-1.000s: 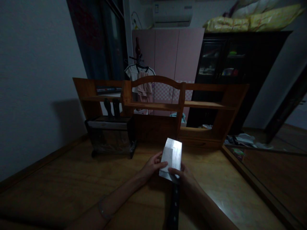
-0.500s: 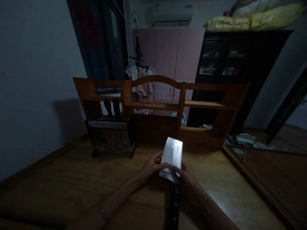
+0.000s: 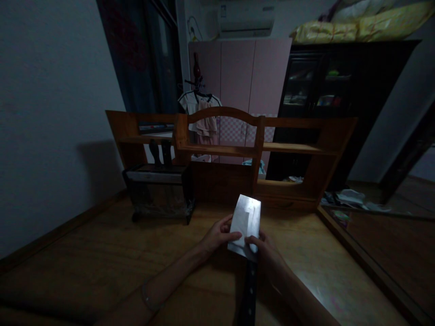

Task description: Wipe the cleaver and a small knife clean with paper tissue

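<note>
A cleaver [image 3: 246, 217] with a broad shiny blade is held over the wooden table [image 3: 102, 267]. The blade points away from me and the dark handle [image 3: 250, 290] points back toward me. My left hand [image 3: 217, 235] is closed on the blade's left edge, with the thumb pressed on its flat face. A paler patch lies under that thumb; I cannot tell whether it is a sheet or a reflection. My right hand [image 3: 267, 249] pinches the blade's near end just above the handle.
A dark knife rack [image 3: 158, 185] with two handles sticking up stands at the back left of the table. Behind it runs a wooden shelf unit [image 3: 231, 149]. The table's right edge [image 3: 356, 253] drops to the floor. A pink wardrobe and a dark cabinet stand farther back.
The cleaver and both hands have shifted very slightly to the right. My left thumb has slid a little along the blade face. The grips are unchanged.
</note>
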{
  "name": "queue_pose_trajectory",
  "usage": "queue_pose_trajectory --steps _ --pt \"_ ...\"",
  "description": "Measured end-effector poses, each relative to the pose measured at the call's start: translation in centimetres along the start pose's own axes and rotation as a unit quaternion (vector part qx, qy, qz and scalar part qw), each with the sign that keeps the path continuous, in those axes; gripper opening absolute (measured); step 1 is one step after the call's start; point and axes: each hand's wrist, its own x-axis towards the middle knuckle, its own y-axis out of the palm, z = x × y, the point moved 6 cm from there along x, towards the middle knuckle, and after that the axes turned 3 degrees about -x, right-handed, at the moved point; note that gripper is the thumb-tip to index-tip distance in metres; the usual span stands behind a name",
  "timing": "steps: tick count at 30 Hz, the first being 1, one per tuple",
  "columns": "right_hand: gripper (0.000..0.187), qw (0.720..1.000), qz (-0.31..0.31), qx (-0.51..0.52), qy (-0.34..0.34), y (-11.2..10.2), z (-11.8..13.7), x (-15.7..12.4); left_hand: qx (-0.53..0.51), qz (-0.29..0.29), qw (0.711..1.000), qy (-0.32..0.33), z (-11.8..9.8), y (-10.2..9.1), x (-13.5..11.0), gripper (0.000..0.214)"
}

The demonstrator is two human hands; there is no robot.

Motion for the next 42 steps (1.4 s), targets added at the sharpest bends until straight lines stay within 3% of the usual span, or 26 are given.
queue_pose_trajectory --steps 9,25,29,34,42 --pt "0.04 0.998 -0.036 0.01 0.047 -0.5 -1.0 0.3 -0.017 0.023 1.0 -0.011 0.2 0.4 -0.1 0.073" --pt "0.031 0.998 -0.06 -0.016 0.032 -0.8 -0.7 0.2 -0.035 0.011 0.999 -0.015 0.8 0.2 0.0 0.072" --pt "0.032 0.998 -0.057 -0.016 0.029 -0.7 -0.7 0.2 -0.045 0.005 0.999 -0.02 0.4 0.4 -0.1 0.069" --pt "0.029 0.998 -0.051 -0.012 0.022 -0.9 -0.9 0.4 -0.087 -0.024 0.996 -0.022 -0.1 0.5 0.0 0.043" --pt "0.038 0.999 -0.028 0.015 0.042 -0.2 -0.8 0.2 -0.047 -0.036 0.998 -0.031 1.3 -0.7 0.1 0.054"
